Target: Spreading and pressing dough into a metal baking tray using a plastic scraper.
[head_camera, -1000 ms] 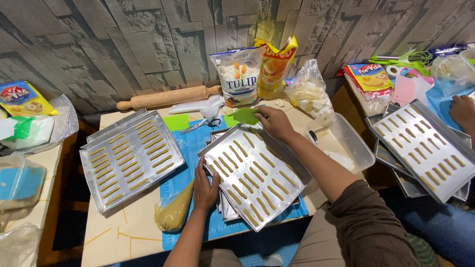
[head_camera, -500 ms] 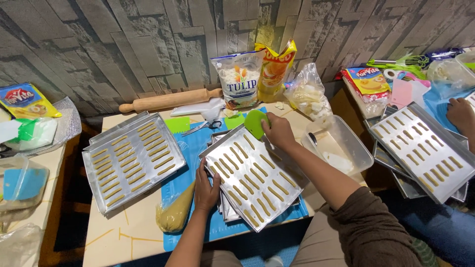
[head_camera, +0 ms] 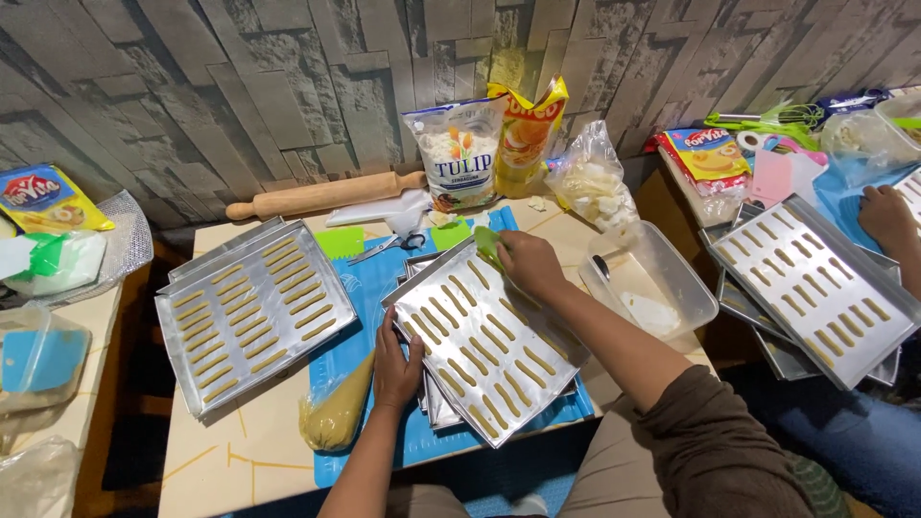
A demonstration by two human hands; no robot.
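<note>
At frame centre, the shiny rectangular metal baking tray [head_camera: 484,341] carries neat rows of pale dough sticks. The left hand [head_camera: 395,364] grips its lower-left edge; the right hand [head_camera: 526,264] pinches a green plastic scraper [head_camera: 488,246] at its upper corner.

Around the one rolling pin [head_camera: 324,195]: three filled trays [head_camera: 251,312] [head_camera: 486,338] [head_camera: 815,285], two bags [head_camera: 455,152] [head_camera: 526,134], one pair of scissors [head_camera: 387,247].

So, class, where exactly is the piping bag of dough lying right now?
In the head view, the piping bag lies on the blue mat at the table's front, between the two filled trays, just left of the left hand.
</note>
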